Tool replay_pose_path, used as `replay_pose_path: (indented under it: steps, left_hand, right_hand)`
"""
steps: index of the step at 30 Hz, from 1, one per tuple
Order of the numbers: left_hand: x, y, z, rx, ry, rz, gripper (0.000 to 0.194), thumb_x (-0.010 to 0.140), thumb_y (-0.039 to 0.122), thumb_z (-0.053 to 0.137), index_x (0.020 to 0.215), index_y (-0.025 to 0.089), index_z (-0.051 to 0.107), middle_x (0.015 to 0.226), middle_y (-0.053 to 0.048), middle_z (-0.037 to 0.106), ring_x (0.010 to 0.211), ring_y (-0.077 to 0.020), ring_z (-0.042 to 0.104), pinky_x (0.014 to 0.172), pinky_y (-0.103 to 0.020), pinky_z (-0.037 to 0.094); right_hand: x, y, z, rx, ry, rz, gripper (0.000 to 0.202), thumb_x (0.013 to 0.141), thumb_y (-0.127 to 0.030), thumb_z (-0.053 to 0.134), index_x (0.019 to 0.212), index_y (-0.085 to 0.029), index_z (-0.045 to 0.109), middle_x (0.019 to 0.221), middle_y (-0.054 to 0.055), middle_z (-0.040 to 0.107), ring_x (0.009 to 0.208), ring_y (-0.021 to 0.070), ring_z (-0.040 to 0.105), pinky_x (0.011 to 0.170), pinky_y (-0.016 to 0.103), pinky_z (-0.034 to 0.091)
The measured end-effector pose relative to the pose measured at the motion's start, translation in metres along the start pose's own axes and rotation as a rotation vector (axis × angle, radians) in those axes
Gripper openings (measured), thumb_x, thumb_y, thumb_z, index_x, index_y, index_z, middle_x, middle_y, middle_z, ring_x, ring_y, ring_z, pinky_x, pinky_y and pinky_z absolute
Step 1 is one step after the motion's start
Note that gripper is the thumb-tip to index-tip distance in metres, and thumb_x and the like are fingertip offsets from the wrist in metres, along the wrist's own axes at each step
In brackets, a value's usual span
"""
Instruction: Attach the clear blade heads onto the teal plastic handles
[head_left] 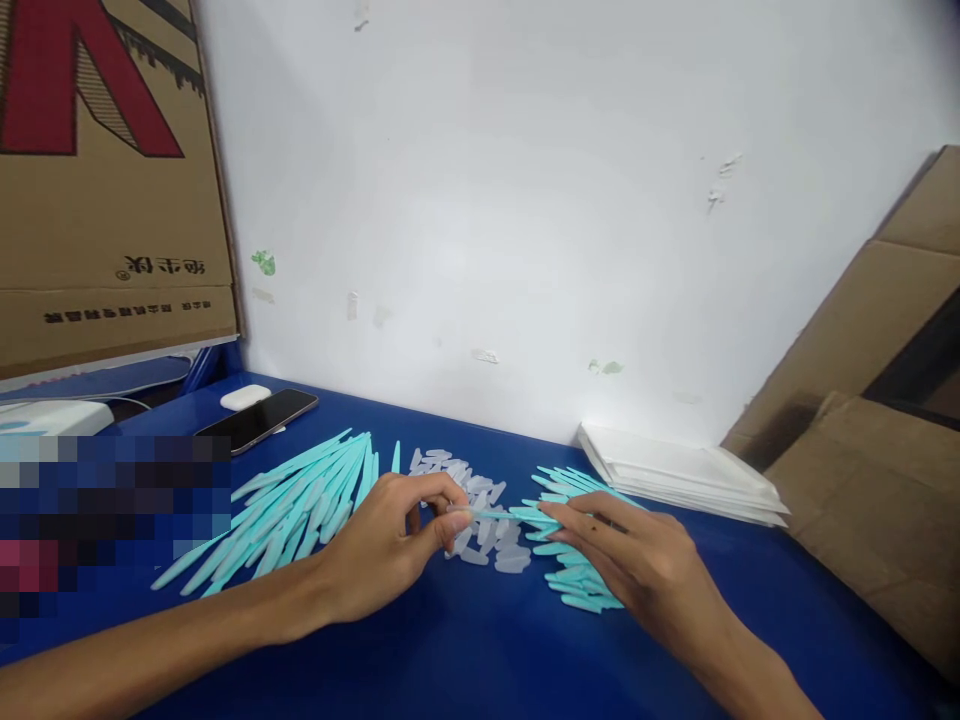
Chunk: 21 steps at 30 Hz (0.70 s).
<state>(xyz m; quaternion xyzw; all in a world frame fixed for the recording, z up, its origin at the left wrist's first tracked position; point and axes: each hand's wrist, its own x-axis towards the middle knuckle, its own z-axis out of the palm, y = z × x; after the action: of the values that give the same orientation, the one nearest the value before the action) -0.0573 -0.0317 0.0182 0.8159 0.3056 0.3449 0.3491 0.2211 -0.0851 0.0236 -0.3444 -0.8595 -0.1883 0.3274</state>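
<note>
Above the middle of the table, my left hand is closed in a pinch. A translucent cap seems to sit between its thumb and forefinger, mostly hidden by them. My right hand is closed on a slim teal eyebrow razor, which lies level and reaches left to my left fingertips. Below and behind the hands is a heap of small translucent caps. A pile of teal razors lies partly under my right hand. Left of my left hand is a larger fanned pile of razors, several with pale covered ends.
A phone and a white case lie at the back left of the blue table. White flat packets are stacked against the wall. Cardboard boxes stand left, with more cardboard right. A blurred patch covers the left edge.
</note>
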Motion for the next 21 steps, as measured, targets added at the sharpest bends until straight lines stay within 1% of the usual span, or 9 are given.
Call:
replay_pose_path:
  steps: [2,4,7,12,16,18,21]
  left_hand:
    - [0.0,0.0,0.0,-0.028,0.006,-0.02,0.022,0.097,0.035,0.059,0.084,0.019,0.067,0.072,0.002,0.068,0.064,-0.0123,0.06,0.058,-0.022,0.04]
    - [0.002,-0.001,-0.001,-0.104,0.001,-0.063,0.024,0.097,0.037,0.059,0.084,0.019,0.066,0.07,0.002,0.067,0.063,-0.0122,0.058,0.057,-0.022,0.04]
    - [0.006,-0.005,-0.004,-0.231,-0.01,-0.131,0.026,0.096,0.04,0.061,0.083,0.018,0.064,0.067,0.002,0.064,0.059,-0.0116,0.054,0.053,-0.021,0.039]
    - [0.008,-0.009,-0.004,-0.328,-0.062,-0.189,0.029,0.095,0.045,0.061,0.086,0.018,0.065,0.068,0.001,0.064,0.058,-0.0116,0.052,0.048,-0.019,0.038]
    - [0.004,-0.003,0.0,-0.354,-0.107,-0.202,0.033,0.095,0.049,0.061,0.087,0.017,0.064,0.069,0.0,0.064,0.053,-0.0096,0.049,0.046,-0.019,0.035]
    - [0.003,-0.001,0.001,-0.36,-0.108,-0.214,0.033,0.095,0.049,0.06,0.087,0.017,0.064,0.069,0.001,0.064,0.052,-0.0089,0.048,0.046,-0.019,0.035]
    - [0.002,-0.001,0.002,-0.367,-0.116,-0.218,0.032,0.096,0.047,0.061,0.085,0.017,0.063,0.069,0.001,0.064,0.053,-0.0088,0.049,0.045,-0.018,0.034]
  right_hand:
    - [-0.001,0.001,0.0,0.028,-0.014,0.011,0.033,0.099,-0.011,0.058,0.129,-0.022,0.066,0.094,0.005,0.072,0.073,0.0097,0.069,0.061,0.017,0.052]
    - [-0.001,0.002,-0.002,0.04,-0.013,0.03,0.033,0.099,-0.01,0.058,0.129,-0.023,0.066,0.094,0.005,0.071,0.073,0.0103,0.069,0.063,0.017,0.054]
    - [-0.002,0.006,-0.004,0.027,0.026,0.048,0.035,0.099,-0.008,0.057,0.129,-0.023,0.067,0.094,0.005,0.071,0.073,0.0102,0.068,0.065,0.018,0.054]
    - [-0.005,0.009,-0.002,-0.113,0.058,0.012,0.029,0.098,-0.012,0.06,0.124,-0.023,0.07,0.092,0.004,0.072,0.07,0.0106,0.067,0.058,0.018,0.05]
    - [-0.006,0.002,0.003,-0.186,0.059,-0.048,0.034,0.098,-0.002,0.054,0.121,-0.02,0.071,0.092,0.004,0.073,0.071,0.0105,0.068,0.054,0.019,0.045]
    - [-0.004,-0.003,0.003,-0.197,0.061,-0.066,0.038,0.098,0.001,0.048,0.12,-0.02,0.072,0.091,0.004,0.073,0.073,0.0103,0.068,0.056,0.019,0.045]
    - [-0.001,-0.007,0.002,-0.216,0.072,-0.096,0.039,0.099,0.002,0.045,0.118,-0.018,0.072,0.089,0.005,0.073,0.073,0.0107,0.069,0.059,0.019,0.047]
